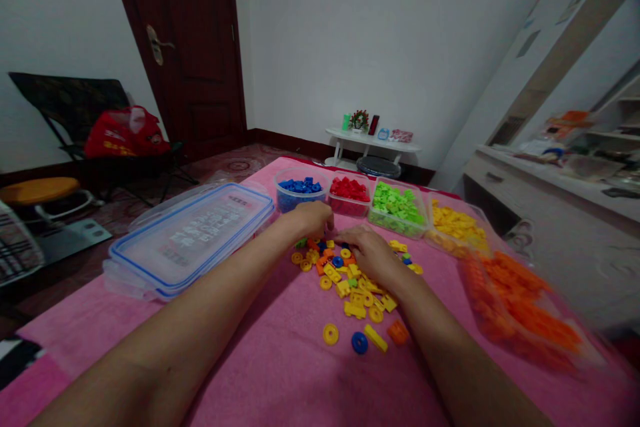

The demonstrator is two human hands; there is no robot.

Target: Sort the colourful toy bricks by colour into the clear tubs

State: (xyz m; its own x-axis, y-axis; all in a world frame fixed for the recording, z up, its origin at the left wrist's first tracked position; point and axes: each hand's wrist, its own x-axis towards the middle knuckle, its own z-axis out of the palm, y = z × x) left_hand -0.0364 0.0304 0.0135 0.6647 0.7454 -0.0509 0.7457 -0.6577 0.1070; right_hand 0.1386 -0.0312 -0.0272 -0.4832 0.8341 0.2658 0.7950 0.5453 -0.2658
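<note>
Both my hands rest on a pile of small plastic building pieces [353,283], mostly yellow with some orange, blue and green, on a pink cloth. My left hand [314,219] is curled, its fingers closed at the far edge of the pile; what they pinch is hidden. My right hand [367,250] lies palm down over the pile with the fingers bent toward the left hand, fingertips hidden. Just beyond stand tubs of sorted pieces: blue [301,189], red [349,195], green [397,208], yellow [456,227] and orange [517,310].
A clear lid with blue rim [193,237] lies on stacked containers at the left of the pink table [280,373]. Behind are a dark door [193,47], a folding chair with a red bag [125,133], a small white side table [373,141] and a counter [555,193] at right.
</note>
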